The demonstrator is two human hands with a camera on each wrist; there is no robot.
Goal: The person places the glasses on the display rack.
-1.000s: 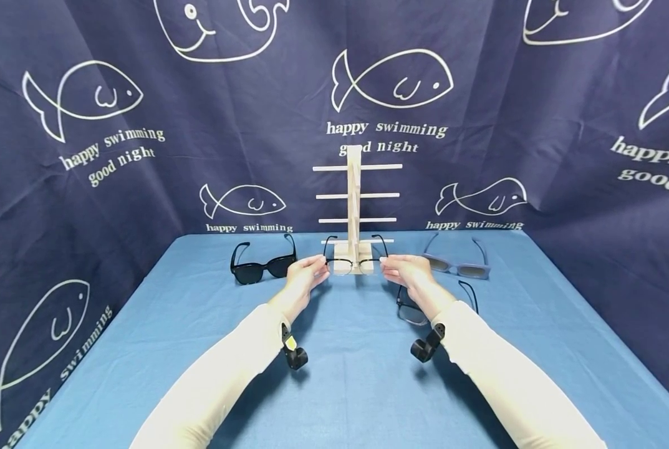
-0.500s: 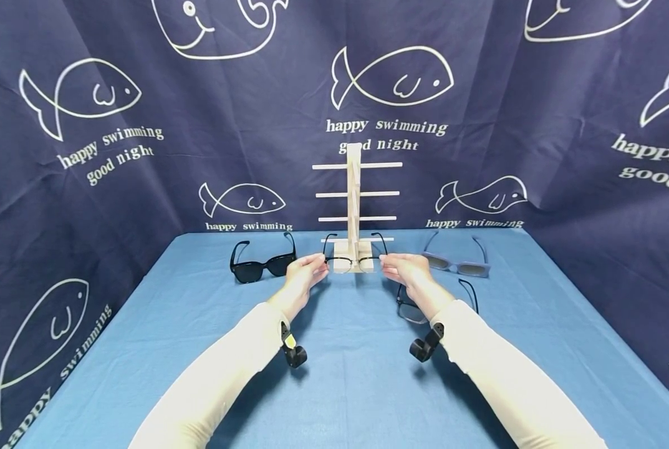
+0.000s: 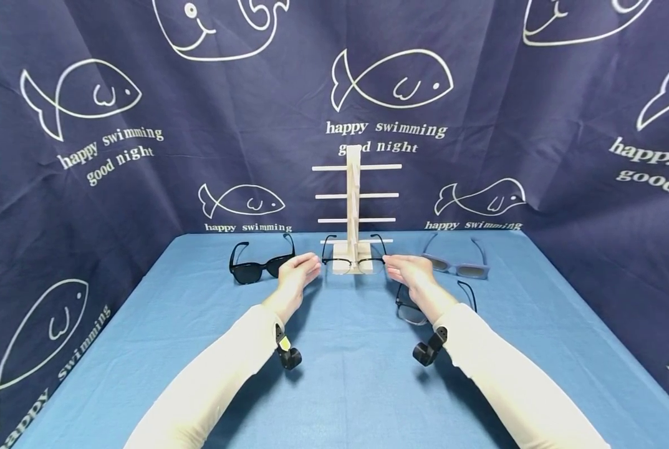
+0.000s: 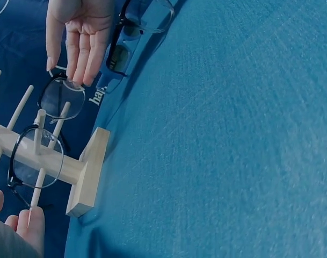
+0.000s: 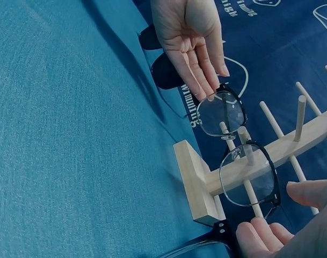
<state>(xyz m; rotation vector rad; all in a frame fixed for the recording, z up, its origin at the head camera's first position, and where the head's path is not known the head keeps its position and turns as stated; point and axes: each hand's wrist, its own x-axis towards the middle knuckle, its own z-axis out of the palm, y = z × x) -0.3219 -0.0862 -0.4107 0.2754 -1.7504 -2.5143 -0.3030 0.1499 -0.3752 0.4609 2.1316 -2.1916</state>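
Half-rim eyeglasses [image 3: 342, 260] with a black brow line and clear lenses sit on the lowest peg of a wooden glasses stand [image 3: 353, 206], temples toward the back. My left hand [image 3: 296, 277] is just left of them, fingers extended and apart from the frame. On the other side, my right hand [image 3: 415, 275] has straight fingers close by the right hinge. In the right wrist view, the thumb [image 5: 313, 192] stands away from the fingers, with a gap between them. The left wrist view catches the lenses in front of the stand's base [image 4: 91, 177].
Black sunglasses [image 3: 250, 272] lie left of the stand. Purple-blue sunglasses [image 3: 472, 270] lie to its right. Nearer, dark-framed clear glasses [image 3: 412, 313] are partly hidden behind the right wrist. Blue cloth [image 3: 345, 386] covers the table, and a fish-print curtain [image 3: 289, 143] hangs behind.
Both hands held the eyeglasses by their sides earlier. Now they have let go; the left hand has moved left, the right slightly right. The eyeglasses stay at the lowest peg.
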